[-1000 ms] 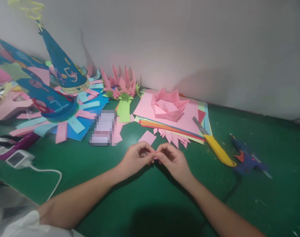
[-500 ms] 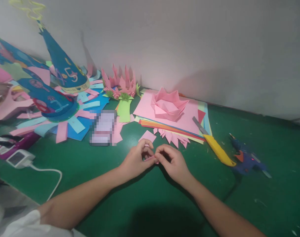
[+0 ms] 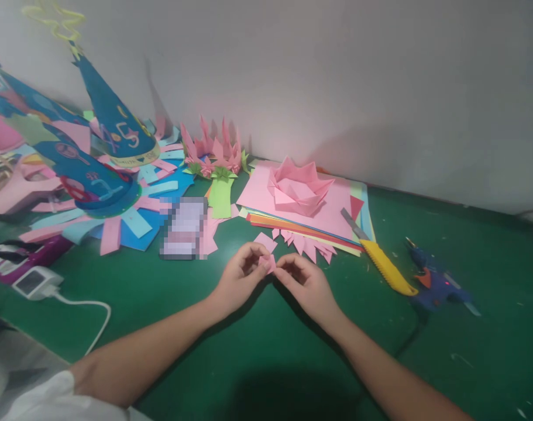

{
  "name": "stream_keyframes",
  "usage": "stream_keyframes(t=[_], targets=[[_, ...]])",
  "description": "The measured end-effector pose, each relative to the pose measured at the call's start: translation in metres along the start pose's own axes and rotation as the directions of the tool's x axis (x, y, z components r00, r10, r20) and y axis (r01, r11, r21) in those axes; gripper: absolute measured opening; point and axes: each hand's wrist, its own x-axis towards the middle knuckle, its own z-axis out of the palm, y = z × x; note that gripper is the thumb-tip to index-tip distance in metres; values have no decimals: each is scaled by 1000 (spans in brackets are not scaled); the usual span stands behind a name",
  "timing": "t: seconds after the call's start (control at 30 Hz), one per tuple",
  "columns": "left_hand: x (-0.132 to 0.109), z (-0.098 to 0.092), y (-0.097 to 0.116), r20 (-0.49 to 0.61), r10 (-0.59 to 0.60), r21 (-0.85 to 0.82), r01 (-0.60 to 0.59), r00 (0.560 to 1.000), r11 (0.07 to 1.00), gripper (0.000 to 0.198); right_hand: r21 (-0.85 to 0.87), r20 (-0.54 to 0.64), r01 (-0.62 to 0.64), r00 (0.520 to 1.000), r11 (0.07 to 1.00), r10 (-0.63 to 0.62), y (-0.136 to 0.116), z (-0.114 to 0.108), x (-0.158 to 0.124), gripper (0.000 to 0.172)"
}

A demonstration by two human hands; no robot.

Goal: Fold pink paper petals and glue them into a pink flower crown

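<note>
Between my hands is a small folded piece of pink paper [image 3: 267, 264]. My left hand [image 3: 242, 275] pinches it from the left, thumb in front. The fingertips of my right hand [image 3: 308, 286] close on its right edge. Just beyond lie a flat pink paper square [image 3: 265, 241] and a row of pointed pink paper pieces [image 3: 308, 245]. Farther back, a folded pink paper flower [image 3: 299, 187] sits on a stack of coloured paper [image 3: 253, 193].
A yellow utility knife [image 3: 389, 266] leans on the stack's right corner, with a blue glue gun [image 3: 439, 286] beyond it. Left are a blurred phone [image 3: 185, 228], a pink paper crown [image 3: 213, 152], blue cone hats [image 3: 112, 117] and a white charger [image 3: 35, 282] with its cable.
The pink paper in my hands has turned so that its flat face shows. My left fingers have shifted slightly up around it; the things on the table stay put.
</note>
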Motion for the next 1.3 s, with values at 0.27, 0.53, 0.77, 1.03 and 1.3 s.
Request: stream_keyframes(t=[0.27,0.53,0.77,1.03,1.3], targets=[[-6,0,1,87,102,280,-122,991,952,9,-56,-34,9,999,998,-11,-4,-1,1,13],[-4,-4,-4,296,215,444,-333,931,832,22,-274,-46,-111,994,955,102,-8,-17,-3,9],[-4,-5,-9,364,211,544,-390,907,743,18,-418,13,-92,994,904,108,-10,-21,-11,11],[-6,-6,-9,388,296,645,-486,873,590,22,-566,-8,77,995,821,-99,-1,-19,-11,8],[-3,-6,0,612,250,642,-656,750,397,24,-638,32,175,979,750,-201,8,-22,-6,10]])
